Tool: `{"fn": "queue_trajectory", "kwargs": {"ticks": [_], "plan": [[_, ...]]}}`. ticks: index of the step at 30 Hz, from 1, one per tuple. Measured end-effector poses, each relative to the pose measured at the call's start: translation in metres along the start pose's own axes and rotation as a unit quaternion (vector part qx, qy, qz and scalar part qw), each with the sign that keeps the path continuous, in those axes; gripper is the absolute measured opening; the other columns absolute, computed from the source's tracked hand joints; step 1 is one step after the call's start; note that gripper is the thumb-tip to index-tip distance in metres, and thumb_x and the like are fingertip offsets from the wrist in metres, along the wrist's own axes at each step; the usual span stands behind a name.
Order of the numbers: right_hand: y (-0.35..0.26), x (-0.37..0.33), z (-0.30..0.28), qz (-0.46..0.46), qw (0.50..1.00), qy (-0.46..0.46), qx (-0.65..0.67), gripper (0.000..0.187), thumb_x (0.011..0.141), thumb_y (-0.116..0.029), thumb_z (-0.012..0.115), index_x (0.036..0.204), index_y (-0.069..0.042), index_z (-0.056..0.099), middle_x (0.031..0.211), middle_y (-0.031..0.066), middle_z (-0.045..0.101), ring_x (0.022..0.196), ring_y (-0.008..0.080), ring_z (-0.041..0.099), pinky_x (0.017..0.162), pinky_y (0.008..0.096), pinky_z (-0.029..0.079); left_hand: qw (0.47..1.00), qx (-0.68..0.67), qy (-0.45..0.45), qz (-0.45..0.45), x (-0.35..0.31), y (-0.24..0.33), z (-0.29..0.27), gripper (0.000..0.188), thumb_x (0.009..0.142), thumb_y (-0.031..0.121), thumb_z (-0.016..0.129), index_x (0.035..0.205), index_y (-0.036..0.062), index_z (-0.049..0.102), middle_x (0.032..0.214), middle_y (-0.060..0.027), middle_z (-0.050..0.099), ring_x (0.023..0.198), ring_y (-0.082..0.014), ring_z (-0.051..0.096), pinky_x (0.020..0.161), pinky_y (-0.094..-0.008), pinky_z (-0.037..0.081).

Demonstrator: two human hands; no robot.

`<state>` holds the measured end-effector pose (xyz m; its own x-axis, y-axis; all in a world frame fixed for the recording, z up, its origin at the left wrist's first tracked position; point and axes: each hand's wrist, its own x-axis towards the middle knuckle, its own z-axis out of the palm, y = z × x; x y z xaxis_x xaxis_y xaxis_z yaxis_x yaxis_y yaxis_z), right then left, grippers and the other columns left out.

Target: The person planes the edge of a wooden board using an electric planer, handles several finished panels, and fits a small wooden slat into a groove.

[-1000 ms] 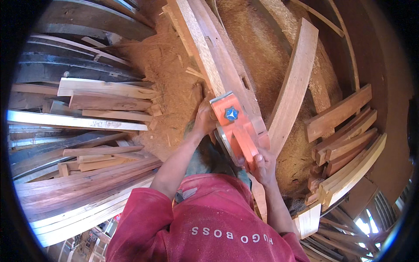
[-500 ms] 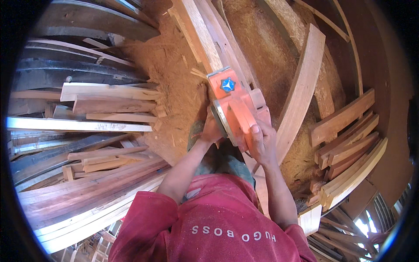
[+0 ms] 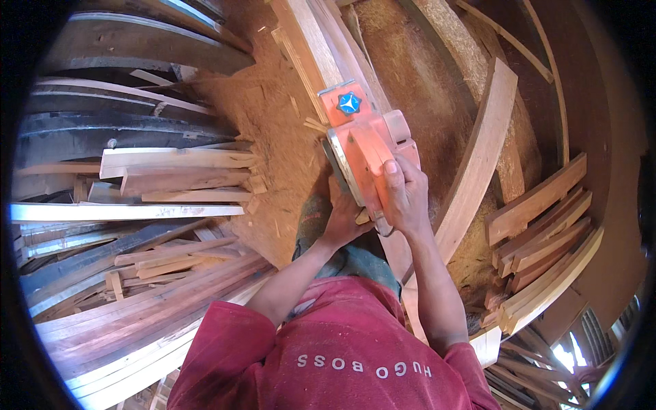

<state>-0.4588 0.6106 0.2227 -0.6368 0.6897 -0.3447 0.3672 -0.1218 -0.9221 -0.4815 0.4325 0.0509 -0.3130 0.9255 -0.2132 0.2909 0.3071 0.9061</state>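
An orange electric planer (image 3: pixel 365 140) with a blue-and-white knob rests on a long pale wooden workpiece (image 3: pixel 326 58), which runs away toward the top of the view. My right hand (image 3: pixel 408 195) is wrapped round the planer's rear handle, thumb on top. Low at the planer's left rear side is my left hand (image 3: pixel 345 215), curled, with its fingers partly hidden by the tool. A small light-brown wood end (image 3: pixel 362 217) shows by its thumb; whether it belongs to the workpiece I cannot tell.
Stacked boards (image 3: pixel 181 160) and dark beams crowd the left side. A broad plank (image 3: pixel 478 160) slants along the right, with shorter cut pieces (image 3: pixel 536 205) piled beyond it. Sawdust (image 3: pixel 273 123) covers the ground around the workpiece.
The planer has slid forward, away from me, along the workpiece, with my right hand on its handle. My left hand stays low beside it, and the wood end by its thumb now shows.
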Motion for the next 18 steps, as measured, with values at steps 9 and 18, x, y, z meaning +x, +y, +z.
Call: {"fn": "queue_trajectory", "kwargs": {"ticks": [9, 18], "plan": [[-0.019, 0.077, 0.03, -0.077, 0.996, 0.042, -0.004, 0.041, 0.1, -0.037, 0.051, 0.089, 0.0, 0.066, 0.064, 0.0045, 0.056, 0.049, 0.0114, 0.051, 0.047, 0.0294, 0.038, 0.995, 0.09, 0.017, -0.029, 0.006, -0.016, -0.074, 0.064, 0.082, 0.031, 0.072, 0.134, 0.0014, 0.049, 0.136, -0.0226, 0.049, 0.128, -0.0412, 0.044, 0.107, -0.0472, 0.038], [-0.052, 0.167, 0.06, -0.094, 0.991, 0.082, -0.049, 0.045, 0.099, -0.042, 0.051, 0.092, 0.0, 0.066, 0.067, 0.0112, 0.061, 0.063, 0.0158, 0.058, 0.058, 0.0329, 0.044, 0.977, 0.14, 0.017, -0.158, -0.002, -0.092, -0.142, 0.058, 0.087, 0.032, 0.066, 0.134, 0.0014, 0.05, 0.135, -0.0215, 0.051, 0.128, -0.0383, 0.046, 0.106, -0.0456, 0.039]]}}
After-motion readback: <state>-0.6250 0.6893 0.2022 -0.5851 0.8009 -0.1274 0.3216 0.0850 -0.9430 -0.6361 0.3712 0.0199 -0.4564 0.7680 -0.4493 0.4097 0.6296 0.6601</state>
